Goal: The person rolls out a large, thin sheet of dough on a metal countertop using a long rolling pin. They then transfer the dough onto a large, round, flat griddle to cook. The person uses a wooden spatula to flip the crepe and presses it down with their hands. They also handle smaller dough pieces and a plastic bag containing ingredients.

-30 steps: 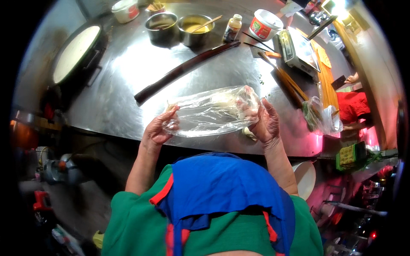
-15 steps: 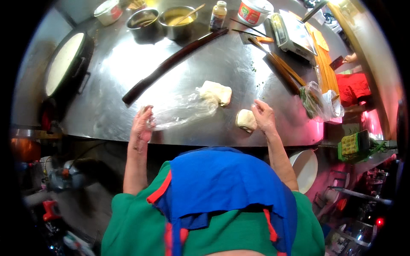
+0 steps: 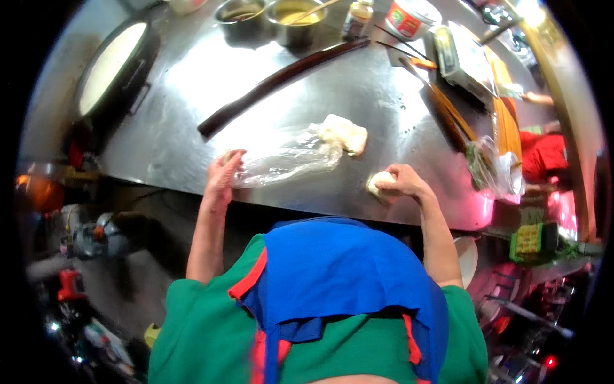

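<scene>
My left hand pinches one end of a clear plastic bag laid out over the steel tabletop. A pale, squarish piece of dough or flatbread lies at the bag's far right end; whether it is inside cannot be made out. Near the front edge, my right hand has its fingers closed around a second, smaller pale piece of dough or flatbread. The hand hides part of that piece.
A dark rolling pin lies diagonally beyond the bag. Tongs, a scale and a bag of greens sit right. Pots, a bottle and a tub stand far; a large round pan stands left.
My right hand has closed over the smaller dough piece, which its fingertips were beside before. My left hand still holds the bag. The whole view has shifted, with the table tilting.
</scene>
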The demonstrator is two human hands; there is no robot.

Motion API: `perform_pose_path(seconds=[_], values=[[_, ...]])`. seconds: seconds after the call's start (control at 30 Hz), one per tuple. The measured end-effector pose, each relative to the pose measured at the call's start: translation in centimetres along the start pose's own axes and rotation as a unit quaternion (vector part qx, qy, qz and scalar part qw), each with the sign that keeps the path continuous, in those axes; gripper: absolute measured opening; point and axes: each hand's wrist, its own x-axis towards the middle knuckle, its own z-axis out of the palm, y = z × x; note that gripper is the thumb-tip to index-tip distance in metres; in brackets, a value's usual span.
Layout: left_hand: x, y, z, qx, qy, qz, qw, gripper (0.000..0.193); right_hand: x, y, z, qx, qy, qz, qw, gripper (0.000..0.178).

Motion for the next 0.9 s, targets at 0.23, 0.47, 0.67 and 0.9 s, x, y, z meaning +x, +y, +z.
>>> perform_pose_path(seconds=[0.23, 0.47, 0.67, 0.9], values=[[-0.3, -1.1, 0.3, -0.040, -0.016, -0.006, 0.999, 0.023, -3.3, -1.6, 2.1, 0.087, 0.042, -0.084, 0.992, 0.037], [0.6, -1.5, 0.6, -0.099, -0.065, -0.029, 0.992, 0.027, -2.1, -7.5, 2.7, 0.442, -0.151, -0.105, 0.878, 0.047], [1.3, -1.0, 0.3, -0.134, -0.096, -0.052, 0.985, 0.030, 2.3, -21.8, 8.5, 0.475, -0.268, -0.044, 0.837, 0.058], [1.8, -1.5, -0.6, -0.084, 0.003, 0.026, 0.996, 0.038, 6.7, -20.7, 9.5, 0.201, 0.103, -0.181, 0.957, 0.033]])
